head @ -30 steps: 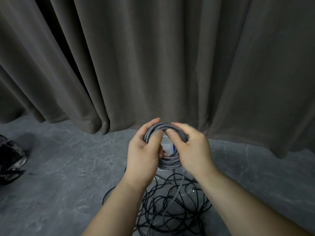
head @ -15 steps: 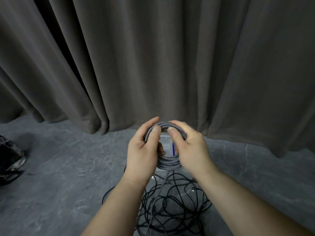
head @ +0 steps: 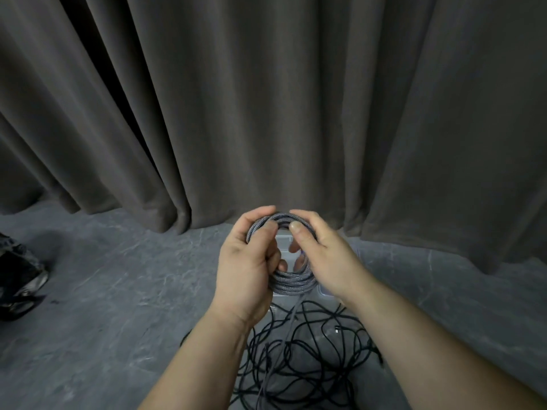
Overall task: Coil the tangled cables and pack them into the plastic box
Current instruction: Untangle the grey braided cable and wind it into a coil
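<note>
A grey braided cable (head: 291,284), wound into a round coil of several loops, is held up in front of me. My left hand (head: 245,267) grips the coil's left side, thumb on top. My right hand (head: 322,255) pinches the right side, thumb pressed on the upper loops. A loose tail of the grey cable hangs from the coil down to the floor. Below lies a tangle of black cables (head: 302,359). A clear plastic box (head: 284,242) shows through the coil's middle and beside my right wrist, mostly hidden by my hands.
A dark grey curtain (head: 266,99) hangs close behind the box, reaching the grey stone floor (head: 103,306). A dark crumpled object (head: 17,273) lies at the left edge.
Both hands keep holding the coil at nearly the same spot. The hanging grey tail has shifted left and shortened slightly; my right thumb slid along the upper loops.
</note>
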